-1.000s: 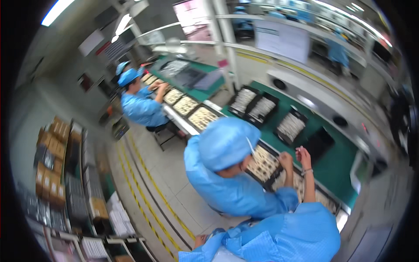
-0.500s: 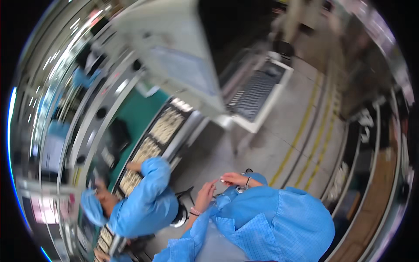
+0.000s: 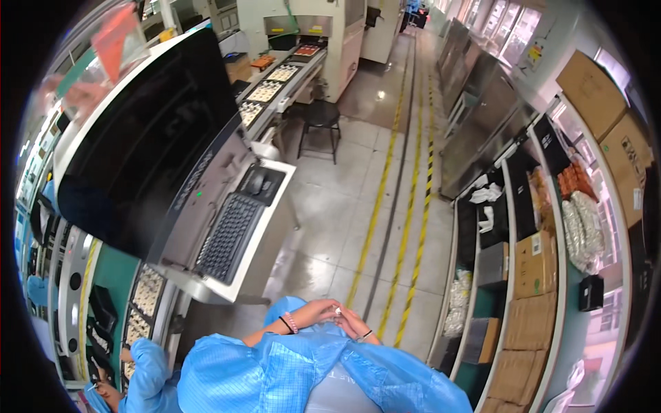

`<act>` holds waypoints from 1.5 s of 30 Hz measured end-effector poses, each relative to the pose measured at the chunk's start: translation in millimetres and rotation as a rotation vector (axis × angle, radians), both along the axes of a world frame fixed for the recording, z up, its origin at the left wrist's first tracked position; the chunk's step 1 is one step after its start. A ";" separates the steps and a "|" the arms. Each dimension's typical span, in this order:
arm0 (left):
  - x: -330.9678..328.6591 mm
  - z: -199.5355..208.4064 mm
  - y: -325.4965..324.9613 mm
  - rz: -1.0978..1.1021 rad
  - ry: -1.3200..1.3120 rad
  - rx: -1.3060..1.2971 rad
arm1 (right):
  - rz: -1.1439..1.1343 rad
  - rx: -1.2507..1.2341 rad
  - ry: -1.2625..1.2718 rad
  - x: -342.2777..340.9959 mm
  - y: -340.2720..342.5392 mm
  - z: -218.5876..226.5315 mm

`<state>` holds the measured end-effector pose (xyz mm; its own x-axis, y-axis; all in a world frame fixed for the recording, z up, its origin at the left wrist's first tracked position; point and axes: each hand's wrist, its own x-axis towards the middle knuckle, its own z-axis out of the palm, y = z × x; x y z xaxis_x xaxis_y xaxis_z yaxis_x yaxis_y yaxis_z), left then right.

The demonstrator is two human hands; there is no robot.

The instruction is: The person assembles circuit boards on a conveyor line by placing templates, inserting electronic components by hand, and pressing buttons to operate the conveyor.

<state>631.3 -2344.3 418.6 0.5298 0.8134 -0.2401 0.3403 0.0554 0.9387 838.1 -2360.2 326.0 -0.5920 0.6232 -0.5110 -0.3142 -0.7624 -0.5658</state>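
In front of my body my left hand (image 3: 321, 311), with a pink bead bracelet and a dark band at its wrist, meets my right hand (image 3: 353, 323). The fingers of both are closed together around a small white object (image 3: 338, 312); most of it is hidden, and I cannot make out its kind. Both my forearms come out of blue work-coat sleeves (image 3: 241, 368). The hands are over the floor, apart from any bench.
To the left stands a machine with a large dark monitor (image 3: 151, 144) and a keyboard (image 3: 231, 230). Beyond are a black stool (image 3: 321, 117) and a conveyor with filled trays (image 3: 265, 90). A co-worker's blue sleeve (image 3: 146, 368) shows lower left. Shelves with cardboard boxes (image 3: 533, 265) line the right.
My view has swung to the right and further along the aisle. My hands, apart before, are now together. The co-worker has shifted to the lower left of the picture.
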 end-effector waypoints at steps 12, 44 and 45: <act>22.1 -33.7 303.8 0.083 -0.150 0.203 | 0.285 0.492 -0.346 -9.2 286.4 6.5; -91.8 -201.1 648.8 2.521 -0.463 -0.327 | 1.476 1.327 -0.385 -313.6 1088.6 -74.3; -111.2 -201.2 671.0 2.537 -0.505 -0.327 | 1.388 1.362 -0.388 -327.4 1093.2 -70.3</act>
